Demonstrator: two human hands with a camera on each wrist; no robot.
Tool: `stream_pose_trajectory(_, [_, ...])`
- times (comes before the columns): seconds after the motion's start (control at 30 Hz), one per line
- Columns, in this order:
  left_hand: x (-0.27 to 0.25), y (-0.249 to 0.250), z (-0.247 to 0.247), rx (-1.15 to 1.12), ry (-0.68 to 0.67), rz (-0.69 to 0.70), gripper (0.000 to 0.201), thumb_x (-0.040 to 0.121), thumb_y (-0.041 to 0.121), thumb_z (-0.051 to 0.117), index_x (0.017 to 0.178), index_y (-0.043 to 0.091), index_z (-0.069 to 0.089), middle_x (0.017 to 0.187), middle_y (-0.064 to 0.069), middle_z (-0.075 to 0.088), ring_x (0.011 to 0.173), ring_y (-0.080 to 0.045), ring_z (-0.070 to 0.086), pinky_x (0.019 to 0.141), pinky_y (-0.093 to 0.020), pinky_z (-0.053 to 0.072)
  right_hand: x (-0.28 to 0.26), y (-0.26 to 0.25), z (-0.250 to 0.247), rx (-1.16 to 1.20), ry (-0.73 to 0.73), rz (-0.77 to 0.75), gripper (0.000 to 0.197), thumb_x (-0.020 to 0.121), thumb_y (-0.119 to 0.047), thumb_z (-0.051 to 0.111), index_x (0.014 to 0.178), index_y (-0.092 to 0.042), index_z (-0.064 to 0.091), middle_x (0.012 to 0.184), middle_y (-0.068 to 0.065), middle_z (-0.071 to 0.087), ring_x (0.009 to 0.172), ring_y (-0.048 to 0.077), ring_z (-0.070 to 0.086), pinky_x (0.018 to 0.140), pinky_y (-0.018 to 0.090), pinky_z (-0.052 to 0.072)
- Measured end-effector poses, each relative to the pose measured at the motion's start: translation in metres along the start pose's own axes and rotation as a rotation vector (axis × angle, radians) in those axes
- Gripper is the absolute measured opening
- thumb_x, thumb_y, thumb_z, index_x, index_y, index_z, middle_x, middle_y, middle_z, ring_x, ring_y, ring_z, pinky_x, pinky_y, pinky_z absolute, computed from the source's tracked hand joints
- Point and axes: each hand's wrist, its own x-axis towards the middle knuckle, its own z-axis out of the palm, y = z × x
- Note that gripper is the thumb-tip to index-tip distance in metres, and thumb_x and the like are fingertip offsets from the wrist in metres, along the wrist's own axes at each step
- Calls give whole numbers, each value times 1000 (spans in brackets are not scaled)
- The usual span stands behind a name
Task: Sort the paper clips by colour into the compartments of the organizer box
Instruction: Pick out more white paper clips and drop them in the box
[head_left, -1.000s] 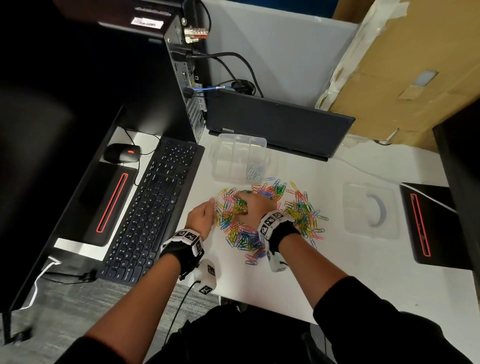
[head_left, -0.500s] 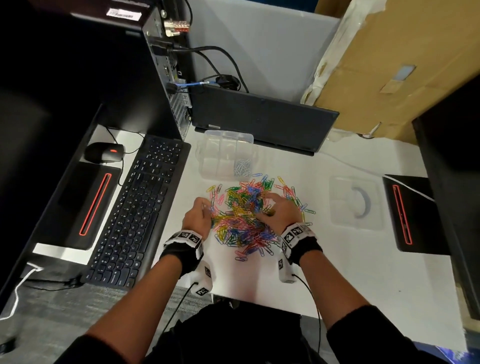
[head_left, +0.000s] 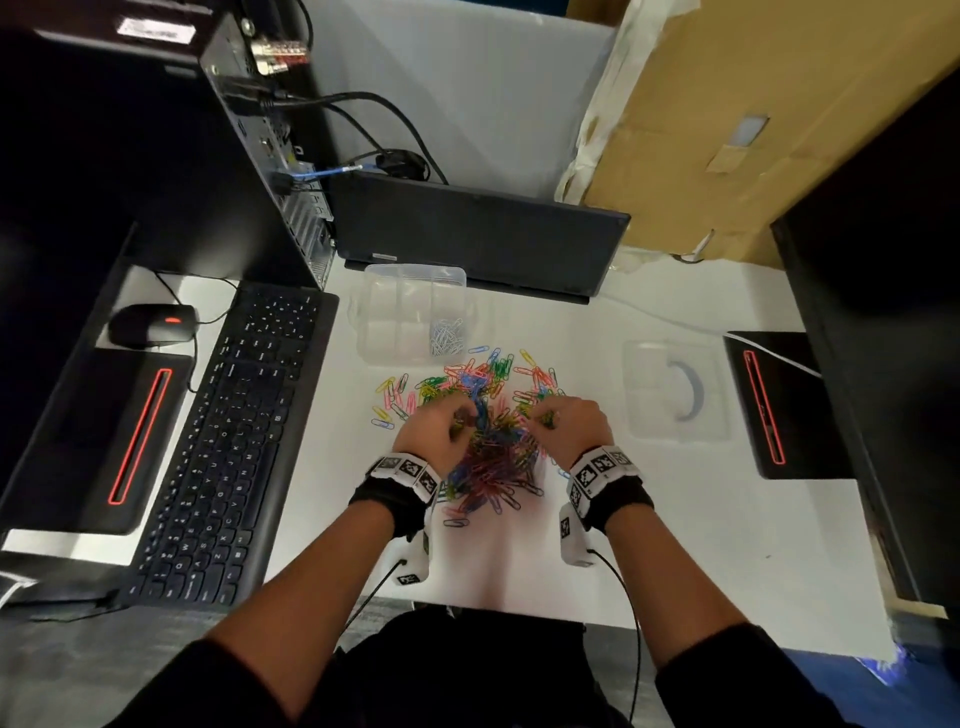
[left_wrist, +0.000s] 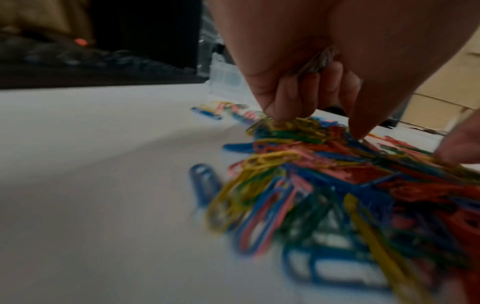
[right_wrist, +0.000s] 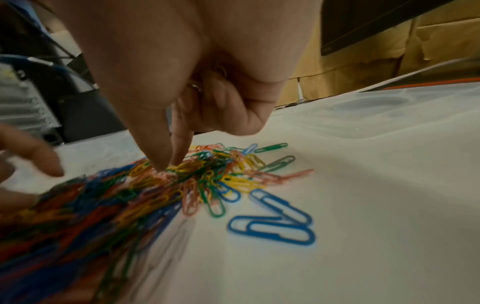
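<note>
A heap of coloured paper clips (head_left: 493, 441) lies on the white desk, in blue, red, pink, yellow and green. Behind it stands the clear organizer box (head_left: 387, 291), with silver clips (head_left: 445, 335) in its front right compartment. My left hand (head_left: 441, 431) is at the heap's left side. In the left wrist view its curled fingers (left_wrist: 285, 96) hold silver clips (left_wrist: 320, 59) against the palm while the fingertips dig into the heap (left_wrist: 337, 164). My right hand (head_left: 569, 421) is at the heap's right side. Its thumb and forefinger (right_wrist: 170, 164) pinch into the clips (right_wrist: 207, 174), the other fingers curled.
The box's clear lid (head_left: 675, 389) lies to the right. A keyboard (head_left: 228, 436) and mouse (head_left: 150, 325) are on the left, a dark laptop (head_left: 483, 239) behind the box, and a black device with a red strip (head_left: 769, 405) at the far right. Loose blue clips (right_wrist: 272, 224) lie near my right hand.
My right hand has moved from the middle of the clips to their right side. The left hand has moved in from the left. The clips are gathered into a tighter heap.
</note>
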Motion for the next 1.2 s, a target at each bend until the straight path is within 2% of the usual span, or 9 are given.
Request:
stream_pose_trajectory(0.1, [15, 11, 7, 129, -75, 79, 30, 84, 12, 61, 111, 26, 65, 106, 2, 70, 95, -20, 64, 83, -35, 55, 1, -11, 6, -147, -22, 20, 8, 86, -32, 69, 91, -26, 73, 100, -5, 72, 93, 19, 67, 77, 26, 52])
stream_pose_trajectory(0.2, [27, 22, 16, 230, -165, 103, 36, 87, 22, 59, 122, 29, 59, 114, -2, 68, 102, -24, 63, 88, -40, 53, 3, -16, 8, -195, -68, -3, 13, 88, -27, 63, 92, -17, 72, 93, 2, 70, 87, 24, 65, 74, 29, 52])
stream_pose_trajectory(0.33, [35, 21, 23, 229, -192, 97, 29, 87, 37, 55, 116, 34, 58, 107, 4, 69, 95, -21, 65, 81, -38, 55, 6, -6, 5, 29, -82, 23, 15, 87, -29, 68, 83, -17, 77, 85, -3, 71, 79, 16, 63, 74, 24, 46])
stream_pose_trajectory(0.43, [36, 21, 24, 229, -167, 111, 21, 87, 33, 60, 108, 31, 62, 103, 4, 70, 93, -19, 64, 80, -34, 55, 7, 6, 3, 234, -82, 75, 10, 83, -31, 75, 80, -22, 78, 83, -5, 73, 82, 14, 66, 78, 26, 51])
stream_pose_trajectory(0.6, [38, 16, 21, 225, -183, 88, 8, 88, 30, 64, 93, 24, 65, 90, 3, 69, 82, -18, 63, 72, -30, 53, 10, 20, 1, 366, -112, 129, 22, 87, -35, 72, 97, -17, 78, 90, -1, 73, 70, 5, 60, 66, 18, 45])
stream_pose_trajectory(0.73, [38, 10, 11, 171, -155, 47, 9, 90, 27, 64, 90, 21, 69, 84, 6, 67, 78, -14, 61, 67, -22, 45, 13, 26, 2, 356, -90, 159, 23, 86, -36, 73, 96, -17, 78, 95, -1, 73, 90, 12, 65, 82, 22, 47])
stream_pose_trajectory(0.83, [39, 3, 1, 153, -112, 11, 11, 90, 27, 64, 93, 19, 71, 87, 4, 68, 78, -13, 60, 68, -24, 47, 13, 28, 2, 338, -76, 185, 22, 86, -35, 73, 97, -18, 78, 99, 0, 74, 94, 14, 65, 88, 27, 49])
stream_pose_trajectory(1.03, [35, -9, -10, 154, -57, -8, 9, 86, 24, 67, 85, 20, 74, 83, 3, 71, 77, -18, 64, 72, -32, 54, 9, 23, -5, 222, 6, 196, 13, 85, -31, 73, 89, -19, 77, 85, -3, 71, 83, 13, 63, 81, 25, 49])
stream_pose_trajectory(1.2, [28, -9, -16, 149, -34, -53, 8, 81, 15, 66, 84, 22, 67, 72, 9, 64, 68, -14, 59, 65, -27, 51, 2, 14, 1, 152, 74, 195, 7, 84, -31, 71, 77, -29, 68, 81, -8, 70, 81, 15, 68, 76, 31, 57])
